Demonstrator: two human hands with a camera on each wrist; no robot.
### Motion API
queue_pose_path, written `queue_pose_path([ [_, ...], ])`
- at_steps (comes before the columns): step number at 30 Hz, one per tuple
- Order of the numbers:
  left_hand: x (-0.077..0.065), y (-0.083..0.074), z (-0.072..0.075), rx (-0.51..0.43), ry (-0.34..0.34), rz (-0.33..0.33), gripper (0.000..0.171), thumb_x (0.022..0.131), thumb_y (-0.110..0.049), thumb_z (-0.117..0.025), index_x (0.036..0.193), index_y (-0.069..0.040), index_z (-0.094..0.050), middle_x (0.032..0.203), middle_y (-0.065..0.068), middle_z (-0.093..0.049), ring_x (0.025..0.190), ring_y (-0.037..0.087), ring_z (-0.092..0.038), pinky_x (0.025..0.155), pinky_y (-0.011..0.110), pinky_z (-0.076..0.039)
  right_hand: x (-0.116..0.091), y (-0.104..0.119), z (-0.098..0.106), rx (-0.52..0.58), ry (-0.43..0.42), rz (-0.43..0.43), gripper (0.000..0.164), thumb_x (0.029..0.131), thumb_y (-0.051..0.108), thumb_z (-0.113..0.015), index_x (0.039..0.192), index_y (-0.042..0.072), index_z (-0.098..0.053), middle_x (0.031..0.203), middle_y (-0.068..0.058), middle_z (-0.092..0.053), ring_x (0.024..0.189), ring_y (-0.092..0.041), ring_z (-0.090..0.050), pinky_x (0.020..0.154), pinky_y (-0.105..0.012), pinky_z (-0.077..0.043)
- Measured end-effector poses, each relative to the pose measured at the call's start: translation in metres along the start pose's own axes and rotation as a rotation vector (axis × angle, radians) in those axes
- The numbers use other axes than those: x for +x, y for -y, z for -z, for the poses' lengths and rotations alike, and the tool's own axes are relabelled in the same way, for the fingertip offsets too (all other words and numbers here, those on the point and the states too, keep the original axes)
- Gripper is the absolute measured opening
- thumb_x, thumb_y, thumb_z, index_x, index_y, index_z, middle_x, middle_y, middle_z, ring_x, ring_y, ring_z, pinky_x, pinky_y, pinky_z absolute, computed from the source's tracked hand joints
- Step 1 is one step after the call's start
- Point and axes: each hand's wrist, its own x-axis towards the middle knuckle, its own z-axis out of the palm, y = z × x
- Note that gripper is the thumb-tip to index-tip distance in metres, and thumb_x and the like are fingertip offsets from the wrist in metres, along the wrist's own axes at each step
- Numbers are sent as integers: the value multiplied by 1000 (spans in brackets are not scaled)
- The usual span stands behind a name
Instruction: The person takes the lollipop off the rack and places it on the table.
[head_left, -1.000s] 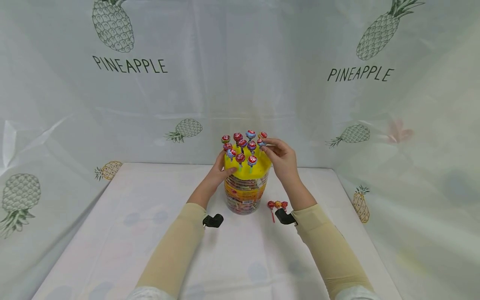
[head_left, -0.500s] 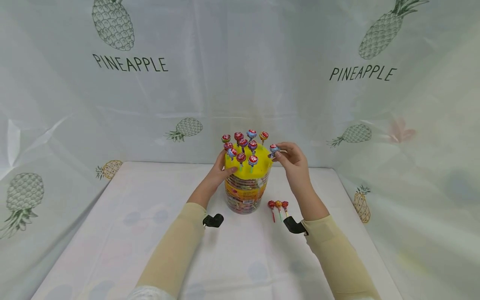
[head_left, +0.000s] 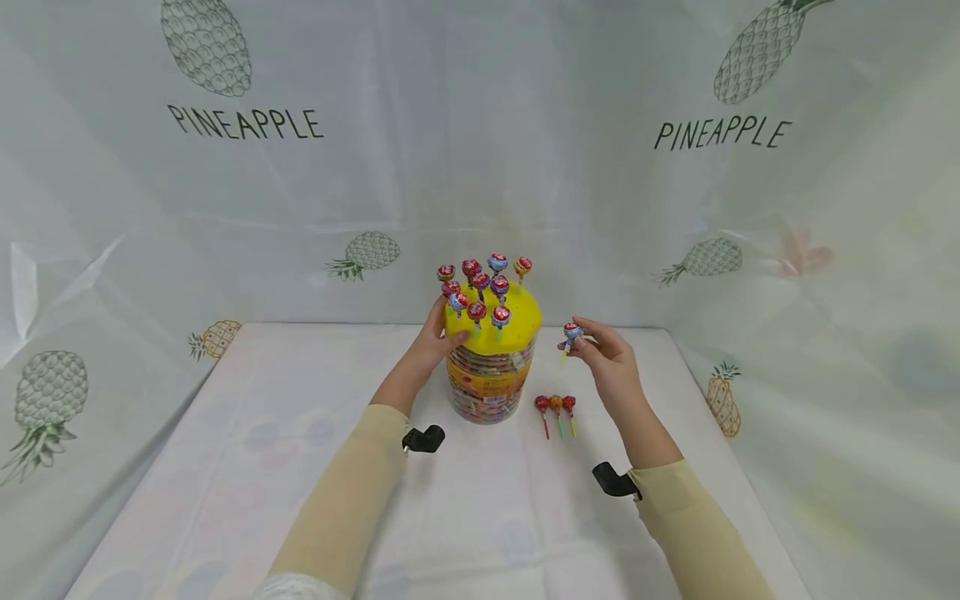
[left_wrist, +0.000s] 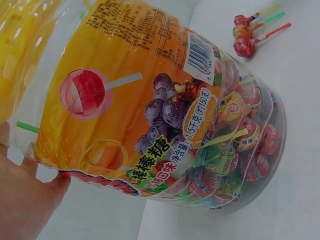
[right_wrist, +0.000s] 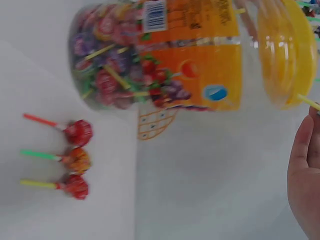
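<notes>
A clear plastic jar full of wrapped lollipops stands upright on the table, topped by a yellow lid. Several lollipops stick up from that lid on their sticks. My left hand holds the lid's left side, thumb over its edge; the left wrist view has the hand beside the jar's label. Right of the jar, my right hand pinches a blue-and-red wrapped lollipop in the air, its pale yellow stick pointing down. In the right wrist view only that stick shows clearly.
Three loose lollipops lie side by side on the white-covered table, right of the jar's base. Behind the table hangs a pale curtain with pineapple prints. Each wrist carries a black camera mount.
My right hand has drawn the blue-and-red lollipop away from the lid, rightward and down toward me. My left hand stays on the lid. The loose lollipops are now fully uncovered.
</notes>
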Motion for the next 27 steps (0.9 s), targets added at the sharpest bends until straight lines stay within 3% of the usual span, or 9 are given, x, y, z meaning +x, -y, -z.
queue_pose_path([
  [9, -1, -1, 0, -13, -14, 7, 85, 90, -37, -68, 155, -38, -14, 163, -1, -12, 148, 25, -3, 114, 61, -6, -20, -22, 24, -99, -18, -148, 35, 100, 13, -57, 130, -3, -56, 107, -5, -59, 95, -15, -68, 92, -24, -51],
  [16, 1, 0, 1, -10, -14, 13, 84, 90, -36, -68, 155, -38, -14, 162, -2, -14, 148, 25, -3, 114, 61, -7, -30, -43, 44, -154, -15, -234, 36, 100, 11, -57, 131, -8, -53, 110, -4, -62, 93, -14, -66, 88, -24, -52],
  [21, 2, 1, 1, 0, -17, 19, 86, 88, -40, -69, 155, -38, -14, 163, -1, -12, 148, 26, -2, 113, 63, -6, -35, -57, 59, -231, -22, -314, 37, 99, 17, -60, 128, -6, -57, 117, -7, -66, 92, -15, -64, 84, -26, -54],
  [27, 3, 3, 0, -13, -13, -1, 88, 87, -42, -68, 156, -36, -14, 163, 0, -10, 148, 26, -1, 114, 62, -6, -38, -72, 71, -330, -48, -379, 38, 95, 17, -66, 124, -7, -61, 107, -6, -67, 86, -13, -65, 84, -34, -55],
])
